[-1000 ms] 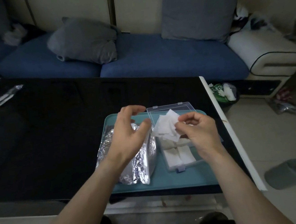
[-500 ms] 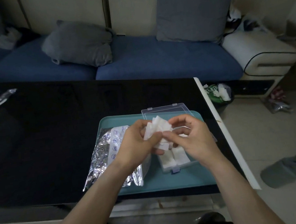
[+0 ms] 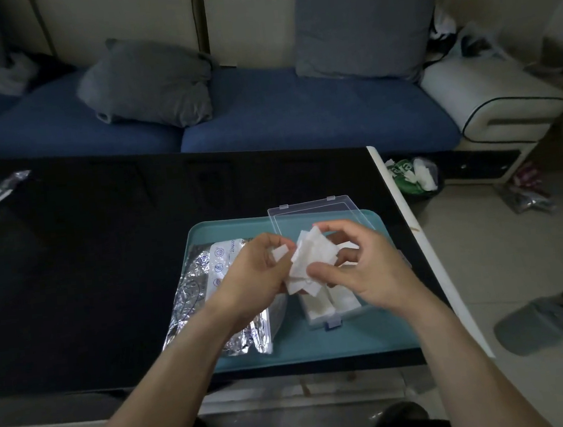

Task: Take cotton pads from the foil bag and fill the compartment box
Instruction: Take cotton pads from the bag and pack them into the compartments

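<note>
Both hands, left point(image 3: 256, 272) and right point(image 3: 364, 267), pinching a fanned bunch of white square cotton pads point(image 3: 312, 262) directly above the clear plastic compartment box point(image 3: 330, 306); crinkled silver foil bag point(image 3: 212, 299) at nine o'clock.

Both forearms are bare from wrist to the near edge of the view, with no sleeves, watch or rings showing. The left hand point(image 3: 256, 274) and right hand point(image 3: 364, 269) wear no gloves. Dark clothing shows below, between the arms.

The foil bag point(image 3: 211, 289) carries a white label reading "content:" (its other print is too small to read).
</note>
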Demonstrator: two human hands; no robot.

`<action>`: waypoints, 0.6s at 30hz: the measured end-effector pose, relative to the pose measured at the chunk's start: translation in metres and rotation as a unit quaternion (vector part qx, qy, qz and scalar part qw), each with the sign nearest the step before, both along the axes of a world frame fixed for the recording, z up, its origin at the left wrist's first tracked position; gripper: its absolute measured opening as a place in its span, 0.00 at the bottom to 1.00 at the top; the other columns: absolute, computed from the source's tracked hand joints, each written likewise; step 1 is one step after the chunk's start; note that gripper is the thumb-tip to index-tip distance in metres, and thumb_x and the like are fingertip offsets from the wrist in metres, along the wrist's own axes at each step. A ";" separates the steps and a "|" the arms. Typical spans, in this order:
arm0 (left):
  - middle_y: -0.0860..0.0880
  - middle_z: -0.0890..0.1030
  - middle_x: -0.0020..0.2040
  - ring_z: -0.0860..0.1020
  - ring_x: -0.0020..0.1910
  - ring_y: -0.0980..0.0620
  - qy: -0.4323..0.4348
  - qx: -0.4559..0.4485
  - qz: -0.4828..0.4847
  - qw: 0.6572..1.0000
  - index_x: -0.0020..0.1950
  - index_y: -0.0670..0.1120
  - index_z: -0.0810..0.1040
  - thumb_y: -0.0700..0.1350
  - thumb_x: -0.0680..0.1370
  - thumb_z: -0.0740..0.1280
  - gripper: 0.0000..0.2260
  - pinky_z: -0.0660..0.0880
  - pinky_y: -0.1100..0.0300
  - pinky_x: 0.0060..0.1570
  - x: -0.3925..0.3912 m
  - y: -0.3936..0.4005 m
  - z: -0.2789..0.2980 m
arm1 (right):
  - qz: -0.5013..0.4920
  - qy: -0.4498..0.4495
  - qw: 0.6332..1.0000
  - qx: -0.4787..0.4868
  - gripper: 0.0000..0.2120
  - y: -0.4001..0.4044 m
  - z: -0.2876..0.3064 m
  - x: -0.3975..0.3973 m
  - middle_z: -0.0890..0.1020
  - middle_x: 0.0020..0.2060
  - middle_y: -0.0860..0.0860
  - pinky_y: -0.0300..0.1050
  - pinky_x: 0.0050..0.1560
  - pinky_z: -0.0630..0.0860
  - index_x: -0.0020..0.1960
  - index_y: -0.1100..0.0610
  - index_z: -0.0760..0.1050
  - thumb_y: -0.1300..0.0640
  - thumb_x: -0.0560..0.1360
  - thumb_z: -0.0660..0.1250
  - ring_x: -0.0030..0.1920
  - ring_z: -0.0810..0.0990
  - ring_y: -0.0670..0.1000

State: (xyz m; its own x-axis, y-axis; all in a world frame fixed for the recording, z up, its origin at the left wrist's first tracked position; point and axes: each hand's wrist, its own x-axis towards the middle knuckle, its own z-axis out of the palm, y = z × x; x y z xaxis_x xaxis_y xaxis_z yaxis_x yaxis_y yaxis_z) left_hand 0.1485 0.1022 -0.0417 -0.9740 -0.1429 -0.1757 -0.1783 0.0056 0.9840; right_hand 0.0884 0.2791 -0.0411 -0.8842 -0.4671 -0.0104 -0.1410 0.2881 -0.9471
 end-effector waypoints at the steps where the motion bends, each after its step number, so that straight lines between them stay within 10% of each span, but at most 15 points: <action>1: 0.52 0.82 0.30 0.83 0.33 0.53 0.001 -0.027 -0.003 1.000 0.55 0.40 0.75 0.40 0.80 0.66 0.06 0.82 0.56 0.37 0.000 0.000 0.000 | 0.008 0.000 1.000 0.001 0.24 0.000 -0.001 0.000 0.81 0.53 0.50 0.42 0.38 0.81 0.61 0.49 0.77 0.59 0.69 0.80 0.41 0.84 0.51; 10: 0.42 0.82 0.38 0.77 0.28 0.47 -0.068 0.028 0.042 0.996 0.52 0.38 0.75 0.49 0.84 0.59 0.15 0.67 0.60 0.24 -0.001 -0.004 0.003 | -0.101 -0.132 0.979 -0.120 0.15 0.004 -0.002 -0.008 0.86 0.47 0.53 0.48 0.39 0.81 0.56 0.55 0.78 0.68 0.73 0.72 0.43 0.86 0.52; 18: 0.48 0.82 0.30 0.76 0.23 0.54 -0.036 -0.036 0.029 0.998 0.51 0.36 0.78 0.38 0.78 0.69 0.05 0.69 0.64 0.23 0.000 -0.006 -0.004 | -0.019 -0.206 0.961 -0.183 0.14 0.011 0.006 -0.009 0.86 0.45 0.55 0.46 0.36 0.81 0.56 0.61 0.79 0.72 0.73 0.70 0.43 0.86 0.53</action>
State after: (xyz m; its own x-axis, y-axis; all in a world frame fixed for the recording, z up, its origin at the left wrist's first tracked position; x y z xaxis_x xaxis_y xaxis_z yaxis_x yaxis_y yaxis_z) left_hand 0.1486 0.0957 -0.0459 -0.9486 -0.2142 -0.2329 -0.2515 0.0635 0.9658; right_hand 0.0797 0.2905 -0.0350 -0.8566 -0.4736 -0.2046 0.2714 -0.0765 -0.9594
